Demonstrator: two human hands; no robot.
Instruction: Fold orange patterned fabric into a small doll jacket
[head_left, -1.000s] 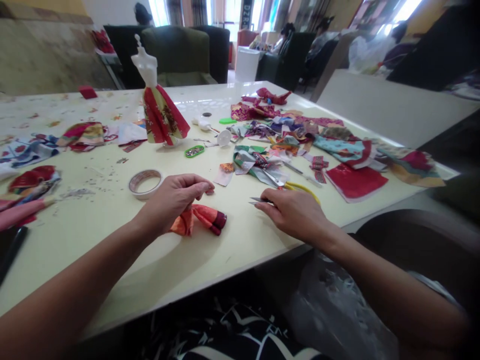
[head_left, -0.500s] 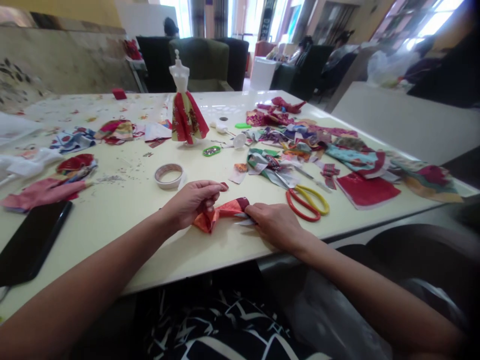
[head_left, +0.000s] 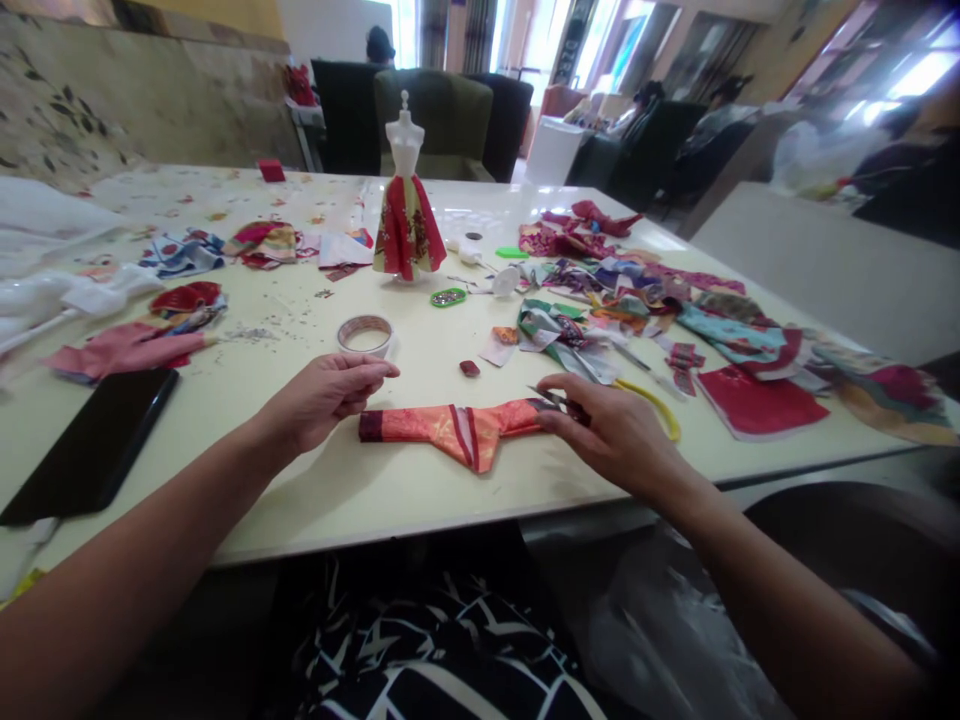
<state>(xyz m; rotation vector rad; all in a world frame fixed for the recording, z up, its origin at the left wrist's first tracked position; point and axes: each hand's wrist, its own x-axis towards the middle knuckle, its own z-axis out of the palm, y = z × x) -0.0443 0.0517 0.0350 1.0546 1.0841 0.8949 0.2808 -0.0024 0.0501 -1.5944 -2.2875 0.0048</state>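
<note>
Two hands bracket one strip of cloth: the right hand has its fingertips pinched on the right-hand end of the orange fabric strip, pressing it to the table, probably to keep the folded length stretched flat. The left hand sits just beside the strip's dark left end, fingers curled together with thumb against forefinger; whether it pinches something tiny or nothing at all, I cannot tell, and it does not seem to touch the cloth. The strip lies flat near the table's front edge, between the two hands, with a folded pleat hanging toward the person at its middle. A little beyond it rests a small dark red scrap, and farther back a roll of tape. Yellow-handled scissors lie partly hidden behind the right hand, within easy reach. A heap of patterned fabric scraps spreads to the right; a small mannequin in a red skirt stands upright at mid-table, and a black phone lies at the left.
</note>
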